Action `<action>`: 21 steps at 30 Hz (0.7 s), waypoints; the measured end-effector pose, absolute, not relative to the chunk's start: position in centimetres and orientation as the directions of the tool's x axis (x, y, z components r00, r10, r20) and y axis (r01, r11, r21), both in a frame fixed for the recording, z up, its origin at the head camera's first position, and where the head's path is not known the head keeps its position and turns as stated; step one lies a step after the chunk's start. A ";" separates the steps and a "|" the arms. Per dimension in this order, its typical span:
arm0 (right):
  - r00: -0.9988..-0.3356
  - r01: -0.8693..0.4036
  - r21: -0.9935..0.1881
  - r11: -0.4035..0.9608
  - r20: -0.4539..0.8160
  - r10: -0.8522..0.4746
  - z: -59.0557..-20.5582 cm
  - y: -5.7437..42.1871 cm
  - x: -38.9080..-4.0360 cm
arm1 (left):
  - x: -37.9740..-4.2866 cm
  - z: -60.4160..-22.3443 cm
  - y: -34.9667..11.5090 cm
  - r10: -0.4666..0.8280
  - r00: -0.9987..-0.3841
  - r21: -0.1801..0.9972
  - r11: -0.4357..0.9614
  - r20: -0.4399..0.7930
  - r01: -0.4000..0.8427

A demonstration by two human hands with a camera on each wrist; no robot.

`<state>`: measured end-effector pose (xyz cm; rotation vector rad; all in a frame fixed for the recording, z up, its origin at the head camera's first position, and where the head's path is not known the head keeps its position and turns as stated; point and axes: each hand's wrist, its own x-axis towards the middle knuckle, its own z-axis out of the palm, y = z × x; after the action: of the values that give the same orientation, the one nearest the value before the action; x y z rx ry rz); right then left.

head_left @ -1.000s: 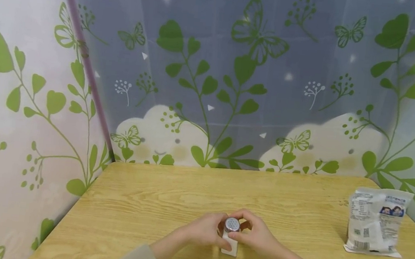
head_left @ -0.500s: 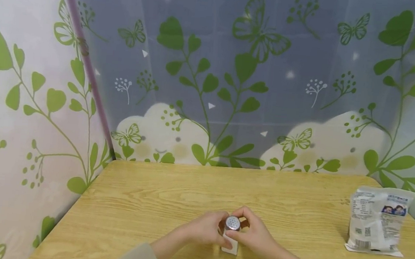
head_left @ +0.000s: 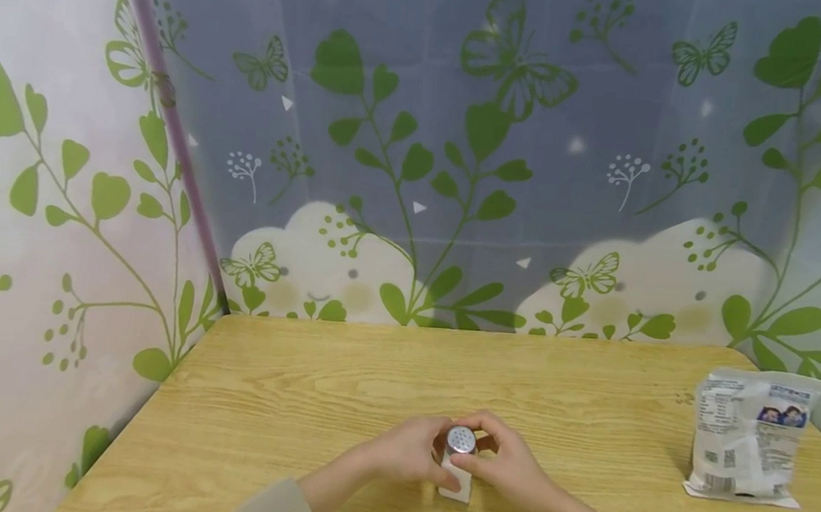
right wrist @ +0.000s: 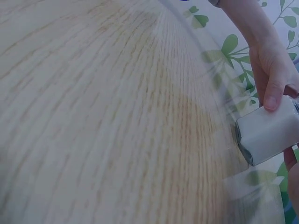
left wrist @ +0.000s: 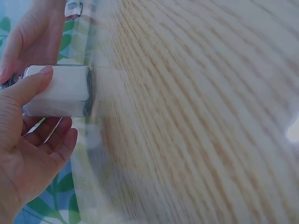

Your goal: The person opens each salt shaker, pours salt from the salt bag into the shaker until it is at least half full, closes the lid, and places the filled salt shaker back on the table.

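Note:
A small glass salt shaker [head_left: 455, 491], filled with white contents, stands near the front of the wooden table. Its shiny metal lid [head_left: 461, 440] is pierced with holes and faces up. My left hand [head_left: 402, 453] grips the glass body, its thumb lying along the near side. From the other side my right hand [head_left: 512, 468] pinches the lid between thumb and fingers. The left wrist view shows the white-filled body [left wrist: 63, 93] with its base close to the tabletop. In the right wrist view, the same shaker [right wrist: 268, 133] appears at the right edge, the lid cut off.
A white printed plastic packet [head_left: 745, 437] stands upright at the right side of the table [head_left: 340, 373]. Behind and to the left hang curtains [head_left: 390, 163] with green leaves and butterflies, meeting the table's back and left edges.
Both hands keep their hold on the shaker and lid almost in the same place. The head view has shifted very slightly.

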<state>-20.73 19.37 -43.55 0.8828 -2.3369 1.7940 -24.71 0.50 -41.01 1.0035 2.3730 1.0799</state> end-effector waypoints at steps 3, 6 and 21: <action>-0.839 -0.473 -0.865 0.168 0.383 -0.388 -43.5 19.3 -20.6 | -24.6 -41.0 0.5 0.722 -0.691 0.763 0.459 -0.023 0.455; -0.837 -0.482 -0.858 0.178 0.390 -0.384 -43.4 19.4 -20.5 | -24.6 -40.9 0.6 0.719 -0.695 0.765 0.461 -0.025 0.449; -0.839 -0.519 -0.816 0.253 0.431 -0.331 -43.4 18.9 -20.5 | -24.6 -40.8 0.5 0.726 -0.687 0.764 0.457 -0.025 0.455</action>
<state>-20.49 18.95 -43.40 0.8053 -2.3456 1.6343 -24.65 0.52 -40.84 1.0014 2.3634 1.0823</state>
